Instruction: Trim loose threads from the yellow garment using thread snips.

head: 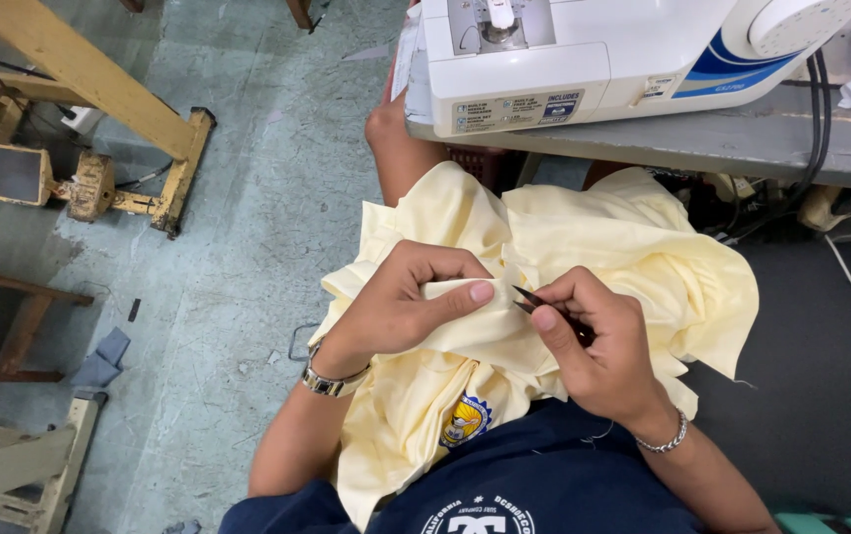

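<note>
Head view: left hand (401,302) pinches a fold of the pale yellow garment (633,247), fingers closed on the cloth, prob. to keep it taut. Right hand (598,346) grips small dark snips (534,300), tip touching that fold (blades barely apart). Garment is bunched in the lap below the white sewing machine (584,49). Count: 1 garment, 1 snips, 1 machine, 2 wrist bands.

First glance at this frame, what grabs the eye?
The pale yellow garment heaped in the lap at centre, with a round emblem patch near its lower edge. The left hand pinches a fold while the right hand holds small dark snips to it. A white sewing machine sits on the grey table at top.
</note>
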